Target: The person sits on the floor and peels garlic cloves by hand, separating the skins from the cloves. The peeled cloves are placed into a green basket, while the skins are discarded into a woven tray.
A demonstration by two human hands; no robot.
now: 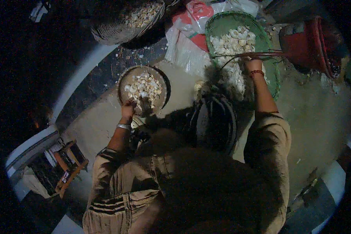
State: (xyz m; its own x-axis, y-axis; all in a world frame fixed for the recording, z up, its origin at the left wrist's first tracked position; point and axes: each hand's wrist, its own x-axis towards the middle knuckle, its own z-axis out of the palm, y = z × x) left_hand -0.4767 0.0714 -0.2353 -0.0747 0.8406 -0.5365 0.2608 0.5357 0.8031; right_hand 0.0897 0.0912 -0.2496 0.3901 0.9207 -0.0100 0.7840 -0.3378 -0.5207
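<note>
My left hand is at the near left rim of a round shallow bowl, which holds loose garlic cloves. Whether its fingers grip the rim or a clove is not clear in the dim light. Stretched forward, my right hand reaches into a green woven basket with whole garlic bulbs in it. The fingers of this hand are mostly hidden, partly behind a thin dark reddish bar, so what they hold cannot be seen.
A wicker basket of cloves or peelings stands at the upper left. A white and red plastic sack lies beside the green basket. At the upper right is a red bucket. An orange-edged rack is at the lower left. Scraps litter the floor.
</note>
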